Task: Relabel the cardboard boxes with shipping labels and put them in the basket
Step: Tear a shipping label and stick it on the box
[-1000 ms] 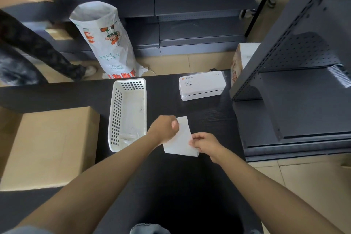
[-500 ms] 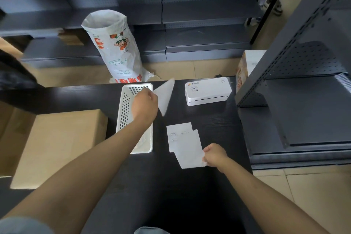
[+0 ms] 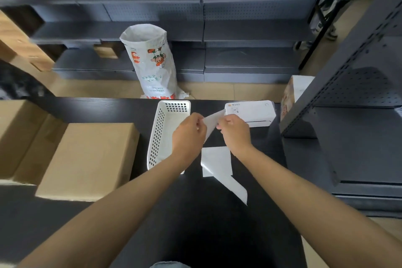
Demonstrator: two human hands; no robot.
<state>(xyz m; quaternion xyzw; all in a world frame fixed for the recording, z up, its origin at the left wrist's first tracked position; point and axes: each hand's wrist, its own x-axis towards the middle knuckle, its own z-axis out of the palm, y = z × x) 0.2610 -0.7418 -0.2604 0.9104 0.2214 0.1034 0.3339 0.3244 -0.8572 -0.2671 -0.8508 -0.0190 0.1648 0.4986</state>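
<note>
Both hands are raised above the black table (image 3: 217,235), holding one white shipping label (image 3: 212,123) between them. My left hand (image 3: 189,135) pinches its left edge and my right hand (image 3: 233,132) pinches its right side. Below them two more white label sheets (image 3: 217,163) lie flat on the table, one overlapping the other. The white perforated basket (image 3: 161,137) stands just left of my left hand. A large closed cardboard box (image 3: 91,159) lies on the table's left side.
A white label printer (image 3: 252,113) sits at the table's far edge. Behind it stand a printed white sack (image 3: 152,63) on the floor and grey shelving (image 3: 217,28). A grey shelf unit (image 3: 359,115) borders the table on the right. More cardboard (image 3: 19,137) lies far left.
My right hand let go of the sheet on the table and rose to join my left hand on the lifted label. The camera tilted upward.
</note>
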